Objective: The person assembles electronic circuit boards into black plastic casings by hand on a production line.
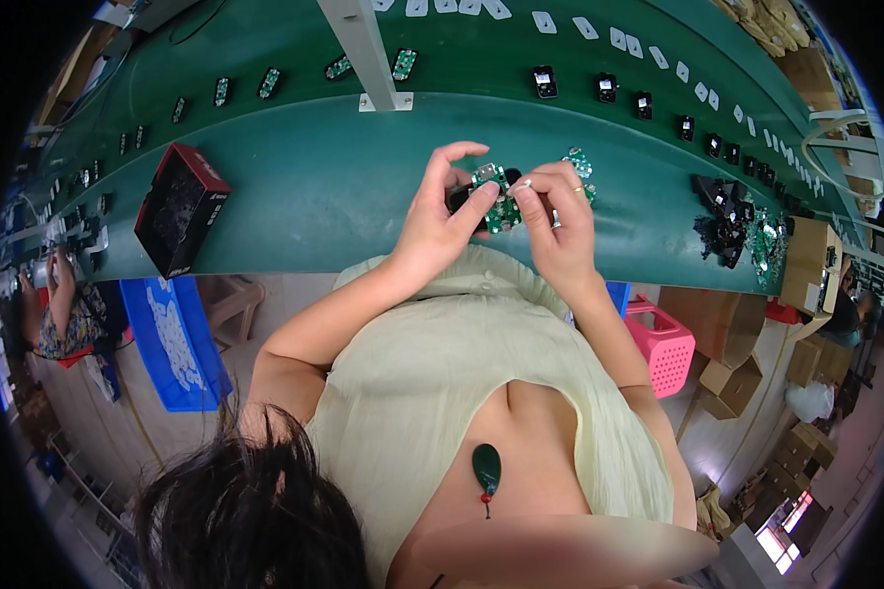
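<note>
A green circuit board (504, 214) with a black part behind it is held above the green work surface by my left hand (437, 221). The left thumb presses on the board's face and the fingers wrap its far side. At the board's right edge, my right hand (563, 231) is closed in a pinch. Something small and pale shows at its fingertips, too small to name. Just beyond the right hand lie more green circuit boards (580, 159), partly hidden by its fingers.
A black-and-red box (183, 211) stands left on the bench (304, 187). Black housings (725, 218) and loose boards (766, 243) are piled right, beside a cardboard box (810, 265). Boards, housings and white pieces line the far strip, crossed by a metal post (361, 49).
</note>
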The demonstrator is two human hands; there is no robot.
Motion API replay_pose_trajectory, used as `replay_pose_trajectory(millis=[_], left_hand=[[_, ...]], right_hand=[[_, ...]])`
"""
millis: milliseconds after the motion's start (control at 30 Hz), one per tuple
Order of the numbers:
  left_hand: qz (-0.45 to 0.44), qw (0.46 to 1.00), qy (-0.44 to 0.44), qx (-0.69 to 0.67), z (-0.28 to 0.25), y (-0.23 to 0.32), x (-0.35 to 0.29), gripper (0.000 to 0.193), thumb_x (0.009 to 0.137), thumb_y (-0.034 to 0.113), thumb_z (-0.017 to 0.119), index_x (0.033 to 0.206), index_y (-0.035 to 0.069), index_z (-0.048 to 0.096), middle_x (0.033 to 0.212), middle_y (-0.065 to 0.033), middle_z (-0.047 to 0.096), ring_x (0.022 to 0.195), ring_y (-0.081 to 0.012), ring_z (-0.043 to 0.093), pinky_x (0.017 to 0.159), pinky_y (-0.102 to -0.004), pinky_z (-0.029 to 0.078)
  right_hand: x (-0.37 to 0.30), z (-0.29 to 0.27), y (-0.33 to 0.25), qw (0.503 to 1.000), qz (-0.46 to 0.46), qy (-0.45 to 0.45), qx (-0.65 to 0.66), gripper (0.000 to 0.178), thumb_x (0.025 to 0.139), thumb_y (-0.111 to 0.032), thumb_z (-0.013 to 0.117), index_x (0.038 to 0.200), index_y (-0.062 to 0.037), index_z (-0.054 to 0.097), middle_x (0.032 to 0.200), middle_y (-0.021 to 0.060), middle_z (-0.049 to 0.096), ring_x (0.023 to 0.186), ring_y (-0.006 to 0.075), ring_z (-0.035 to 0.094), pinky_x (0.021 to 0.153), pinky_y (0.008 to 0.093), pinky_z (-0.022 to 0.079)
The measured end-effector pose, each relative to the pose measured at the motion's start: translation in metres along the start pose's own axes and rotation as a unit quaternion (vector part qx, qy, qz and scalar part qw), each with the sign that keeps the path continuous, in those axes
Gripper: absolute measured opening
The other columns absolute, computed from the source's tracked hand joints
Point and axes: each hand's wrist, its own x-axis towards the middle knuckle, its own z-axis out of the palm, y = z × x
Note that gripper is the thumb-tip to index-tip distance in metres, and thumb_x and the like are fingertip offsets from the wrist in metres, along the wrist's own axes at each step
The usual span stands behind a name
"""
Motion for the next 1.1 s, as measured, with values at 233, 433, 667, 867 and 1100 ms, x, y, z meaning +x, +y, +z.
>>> replay_pose_trajectory(millis=[233, 433, 667, 867, 1100], left_hand=[[0.296, 0.921, 0.029, 0.251, -0.004, -0.008, 0.008, 0.016, 0.078, 0.006, 0.058, 0.094, 0.01, 0.06, 0.097, -0.0062, 0.052, 0.066, -0.013, 0.055, 0.056, -0.0246, 0.046], [0.212, 0.945, 0.004, 0.248, 0.0, 0.005, 0.004, 0.014, 0.075, 0.007, 0.062, 0.089, 0.01, 0.061, 0.096, -0.0051, 0.053, 0.07, -0.0149, 0.056, 0.061, -0.0261, 0.046], [0.239, 0.951, -0.006, 0.197, -0.006, -0.015, 0.012, 0.011, 0.078, 0.009, 0.061, 0.088, 0.006, 0.059, 0.094, -0.0047, 0.052, 0.068, -0.0124, 0.055, 0.056, -0.0247, 0.047], [0.063, 0.997, -0.049, 0.014, -0.001, 0.0, 0.005, 0.012, 0.085, 0.015, 0.056, 0.091, 0.004, 0.056, 0.09, -0.0031, 0.05, 0.071, -0.0084, 0.053, 0.048, -0.0202, 0.05], [-0.084, 0.989, -0.12, -0.014, -0.003, 0.014, -0.001, 0.03, 0.08, 0.007, 0.058, 0.109, 0.007, 0.049, 0.086, -0.0025, 0.052, 0.06, -0.0059, 0.052, 0.046, -0.0189, 0.04]], right_hand=[[0.02, -0.024, -0.021, 0.93, -0.134, -0.144, -0.312, 0.012, 0.066, -0.007, 0.058, 0.077, -0.0087, 0.052, 0.075, 0.0019, 0.048, 0.069, 0.0192, 0.049, 0.052, 0.0314, 0.042], [0.029, -0.031, -0.035, 0.874, -0.177, -0.216, -0.398, 0.014, 0.064, -0.008, 0.055, 0.078, -0.0078, 0.051, 0.075, 0.0023, 0.047, 0.072, 0.0182, 0.049, 0.057, 0.0289, 0.041], [0.024, -0.022, -0.021, 0.939, -0.144, -0.163, -0.265, 0.012, 0.068, -0.005, 0.059, 0.079, -0.0055, 0.053, 0.076, 0.0039, 0.05, 0.069, 0.0181, 0.052, 0.054, 0.0283, 0.042], [0.011, -0.013, -0.016, 0.998, -0.009, -0.066, -0.021, 0.011, 0.072, 0.003, 0.061, 0.08, -0.0017, 0.055, 0.078, 0.0059, 0.054, 0.056, 0.0135, 0.051, 0.046, 0.0233, 0.041], [0.016, -0.026, -0.012, 0.994, 0.01, -0.108, 0.007, 0.014, 0.068, 0.006, 0.06, 0.078, -0.0012, 0.054, 0.077, 0.0067, 0.053, 0.059, 0.0145, 0.052, 0.048, 0.0244, 0.042]])
